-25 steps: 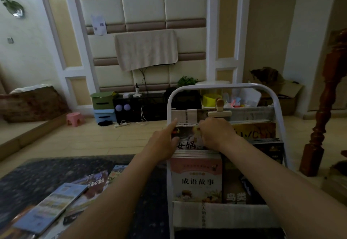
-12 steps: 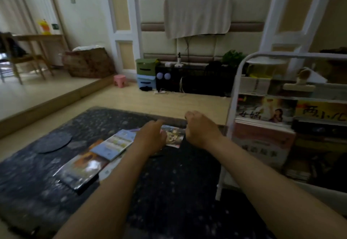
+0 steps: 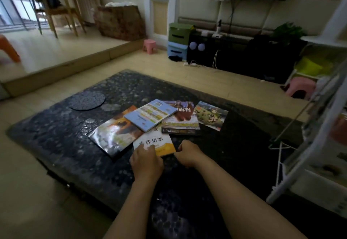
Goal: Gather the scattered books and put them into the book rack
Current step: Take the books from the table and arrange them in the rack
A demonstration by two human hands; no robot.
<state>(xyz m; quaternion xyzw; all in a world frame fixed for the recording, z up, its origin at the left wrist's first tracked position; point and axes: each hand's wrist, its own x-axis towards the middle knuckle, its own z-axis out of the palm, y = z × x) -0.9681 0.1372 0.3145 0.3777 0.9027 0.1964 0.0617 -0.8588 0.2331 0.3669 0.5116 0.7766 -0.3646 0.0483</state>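
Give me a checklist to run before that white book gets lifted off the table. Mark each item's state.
1. Left hand on the white book: ok, its fingers rest on the near edge.
2. Right hand gripping it: cannot tell; it sits at the near right corner, fingertips hidden.
3. Book free to lift: cannot tell; the blue book meets its far edge with one corner.
4. Rack close by: ok, it stands just right of the table.
5. Free slot in the rack: cannot tell, too blurred.
6. Table cleared of books: not ok, several lie there.
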